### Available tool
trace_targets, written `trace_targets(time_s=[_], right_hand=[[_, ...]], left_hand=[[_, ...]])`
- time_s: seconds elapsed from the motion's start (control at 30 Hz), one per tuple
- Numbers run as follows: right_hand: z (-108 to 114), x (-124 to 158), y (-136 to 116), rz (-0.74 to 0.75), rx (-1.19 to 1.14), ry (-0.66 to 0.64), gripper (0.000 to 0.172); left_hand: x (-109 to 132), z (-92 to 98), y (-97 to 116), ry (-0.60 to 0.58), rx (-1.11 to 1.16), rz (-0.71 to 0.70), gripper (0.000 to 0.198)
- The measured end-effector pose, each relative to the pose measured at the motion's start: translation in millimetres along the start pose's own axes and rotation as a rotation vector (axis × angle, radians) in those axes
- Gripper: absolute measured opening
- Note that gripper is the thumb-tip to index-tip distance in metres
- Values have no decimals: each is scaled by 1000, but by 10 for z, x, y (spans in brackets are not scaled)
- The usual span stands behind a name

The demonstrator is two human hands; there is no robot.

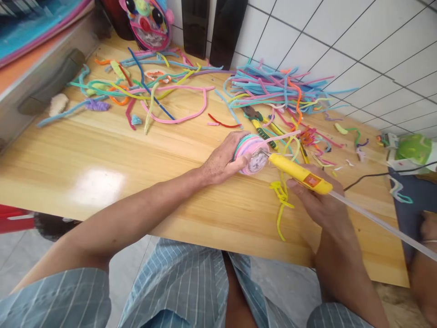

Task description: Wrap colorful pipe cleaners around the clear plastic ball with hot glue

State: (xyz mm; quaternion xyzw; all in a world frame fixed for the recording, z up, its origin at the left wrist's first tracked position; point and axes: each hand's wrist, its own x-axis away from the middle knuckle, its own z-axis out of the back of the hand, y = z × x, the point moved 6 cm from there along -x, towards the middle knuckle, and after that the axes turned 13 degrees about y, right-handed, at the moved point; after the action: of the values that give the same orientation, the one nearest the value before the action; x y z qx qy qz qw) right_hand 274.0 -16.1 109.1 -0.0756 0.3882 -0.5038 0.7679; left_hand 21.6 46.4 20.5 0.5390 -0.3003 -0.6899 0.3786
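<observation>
My left hand (pixel 223 159) is closed around a small round piece wrapped in pink, purple and teal pipe cleaners (pixel 246 146). Its whitish, rough end faces right, and a loose pink pipe cleaner (pixel 285 136) sticks out from it. In my right hand (pixel 319 196) is a yellow hot glue gun (pixel 295 172), with a long clear glue stick (pixel 378 216) coming out of its back. The gun's nozzle is at the whitish end of the piece; whether they touch, I cannot tell. Just below lies a knotted yellow pipe cleaner (pixel 282 200).
Pliers (pixel 259 125) with green and yellow handles lie behind the piece. A bundle of mostly blue pipe cleaners (pixel 266 89) rests by the tiled wall, with loose ones (pixel 177 93) scattered leftward. A colourful toy-faced bag (pixel 150 23) stands behind. A black cord (pixel 368 175) crosses the right side.
</observation>
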Motion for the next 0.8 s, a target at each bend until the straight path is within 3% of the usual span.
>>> trace_targets(time_s=[0.37,0.63,0.8], right_hand=[[-60,-50,11,-45,-34,-26,14],[-88,-26,-38,7,-63,2,8],[-116,1,-4,-61,-74,-11,9]], left_hand=[[-7,-14,-13,1,21,-31,76],[-14,-17,-6,-9,13,-61,79],[-13,-11,-2,-17,11,-51,80]])
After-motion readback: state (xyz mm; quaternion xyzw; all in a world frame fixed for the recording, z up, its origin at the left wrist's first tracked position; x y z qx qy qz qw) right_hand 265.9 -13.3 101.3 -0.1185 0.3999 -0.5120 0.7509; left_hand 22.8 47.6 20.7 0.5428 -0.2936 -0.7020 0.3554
